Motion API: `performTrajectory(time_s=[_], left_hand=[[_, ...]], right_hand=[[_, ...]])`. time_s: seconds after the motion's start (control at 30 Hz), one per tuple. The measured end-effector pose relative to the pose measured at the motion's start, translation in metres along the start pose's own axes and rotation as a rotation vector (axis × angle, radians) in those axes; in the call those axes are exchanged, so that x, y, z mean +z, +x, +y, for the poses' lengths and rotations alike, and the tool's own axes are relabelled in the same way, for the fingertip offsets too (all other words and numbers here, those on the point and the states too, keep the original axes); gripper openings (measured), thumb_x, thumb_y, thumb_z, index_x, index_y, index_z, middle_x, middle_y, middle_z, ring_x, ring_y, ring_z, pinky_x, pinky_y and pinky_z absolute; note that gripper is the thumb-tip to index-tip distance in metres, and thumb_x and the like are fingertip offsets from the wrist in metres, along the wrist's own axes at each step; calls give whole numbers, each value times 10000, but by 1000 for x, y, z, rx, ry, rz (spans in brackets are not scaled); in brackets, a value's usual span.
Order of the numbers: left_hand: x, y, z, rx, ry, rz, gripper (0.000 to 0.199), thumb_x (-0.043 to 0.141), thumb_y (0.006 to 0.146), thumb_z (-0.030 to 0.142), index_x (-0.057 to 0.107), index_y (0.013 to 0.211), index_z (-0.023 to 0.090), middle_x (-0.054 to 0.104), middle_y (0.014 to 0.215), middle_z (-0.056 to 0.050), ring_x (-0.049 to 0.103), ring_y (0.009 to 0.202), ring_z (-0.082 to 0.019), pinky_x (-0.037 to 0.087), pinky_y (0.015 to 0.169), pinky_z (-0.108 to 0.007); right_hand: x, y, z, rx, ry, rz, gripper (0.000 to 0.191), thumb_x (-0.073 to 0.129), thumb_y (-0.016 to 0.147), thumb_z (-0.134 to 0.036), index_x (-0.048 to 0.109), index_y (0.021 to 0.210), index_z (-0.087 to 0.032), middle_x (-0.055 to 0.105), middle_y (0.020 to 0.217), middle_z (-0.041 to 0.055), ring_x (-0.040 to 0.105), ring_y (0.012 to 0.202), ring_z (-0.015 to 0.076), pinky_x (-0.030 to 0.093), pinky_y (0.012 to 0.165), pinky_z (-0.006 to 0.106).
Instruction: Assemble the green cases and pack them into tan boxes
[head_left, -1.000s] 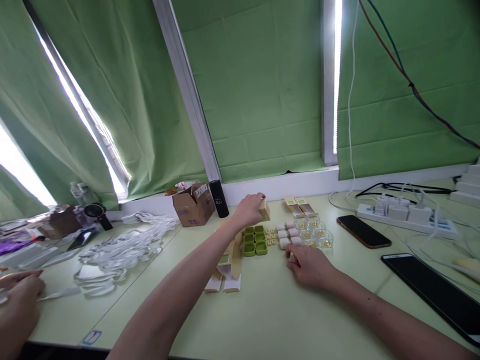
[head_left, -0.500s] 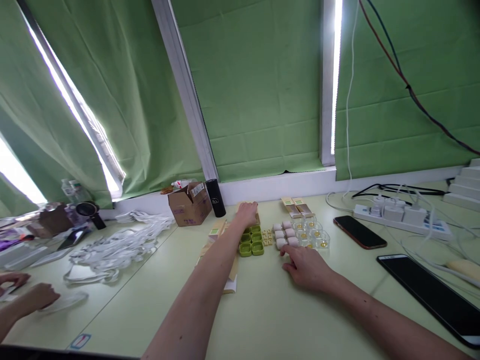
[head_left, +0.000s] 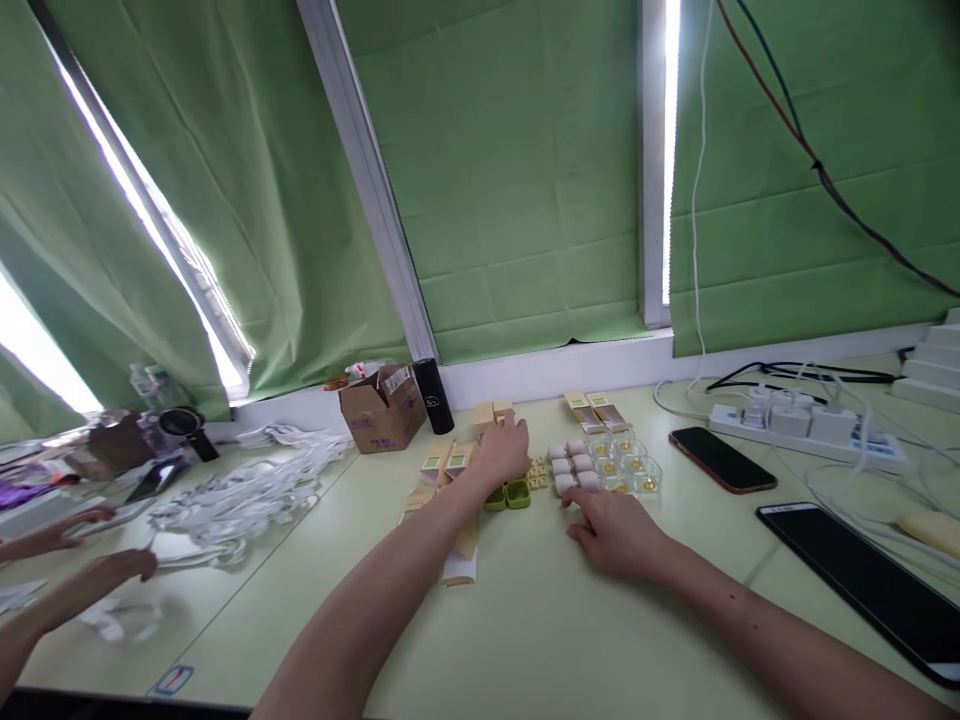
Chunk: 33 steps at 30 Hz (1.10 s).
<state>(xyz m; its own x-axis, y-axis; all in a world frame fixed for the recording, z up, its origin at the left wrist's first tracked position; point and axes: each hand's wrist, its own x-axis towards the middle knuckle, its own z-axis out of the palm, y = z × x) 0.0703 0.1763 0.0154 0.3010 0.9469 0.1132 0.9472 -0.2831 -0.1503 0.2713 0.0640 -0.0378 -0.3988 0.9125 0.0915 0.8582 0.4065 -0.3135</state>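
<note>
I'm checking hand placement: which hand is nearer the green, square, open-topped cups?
Left. The left hand is right at the green, square, open-topped cups; the right hand is off to their right, by the pale-pink, rounded blocks.

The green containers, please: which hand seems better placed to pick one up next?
Probably the left hand: it is at the green containers, hiding some from view, whereas the right hand is by the pale blocks, farther right.
</note>
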Motion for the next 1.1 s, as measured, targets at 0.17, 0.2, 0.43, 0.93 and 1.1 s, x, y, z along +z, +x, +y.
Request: performTrajectory(time_s=[0.17,0.2,0.43,0.93,1.1], left_hand=[[6,-6,16,-55,-29,-49,511,645,832,213,521,1320,125,486,1427,-254,623,1251,-377,554,951,-426],[7,-5,17,-66,-35,-52,518,638,835,217,513,1329,125,486,1425,-252,622,1256,-375,558,948,-425],[17,3,14,-121,-61,-40,579,616,842,234,452,1387,125,433,1491,-245,583,1307,-353,554,980,-424],[26,16,4,-156,-109,-18,617,614,810,179,426,1396,126,431,1505,-242,544,1359,-353,497,1045,-426],[25,15,4,-164,-123,-9,624,611,813,172,432,1408,117,442,1512,-247,561,1345,-352,489,1057,-429]], right_hand=[[-1,-1,0,2,-2,0,325,624,936,-292,652,1257,-246,771,1059,112,720,994,314,342,698,315],[-1,-1,0,2,0,-6,324,626,936,-292,651,1257,-247,769,1058,112,720,992,313,343,700,316],[0,0,0,-5,-3,-4,326,628,940,-289,648,1263,-248,769,1056,112,716,994,314,358,722,319],[-2,-2,-3,-16,-6,-4,329,619,937,-288,657,1259,-230,781,1051,122,719,994,326,360,717,332],[-1,-2,-2,-15,-10,-5,337,617,935,-290,657,1264,-230,785,1051,114,721,985,317,353,711,327]])
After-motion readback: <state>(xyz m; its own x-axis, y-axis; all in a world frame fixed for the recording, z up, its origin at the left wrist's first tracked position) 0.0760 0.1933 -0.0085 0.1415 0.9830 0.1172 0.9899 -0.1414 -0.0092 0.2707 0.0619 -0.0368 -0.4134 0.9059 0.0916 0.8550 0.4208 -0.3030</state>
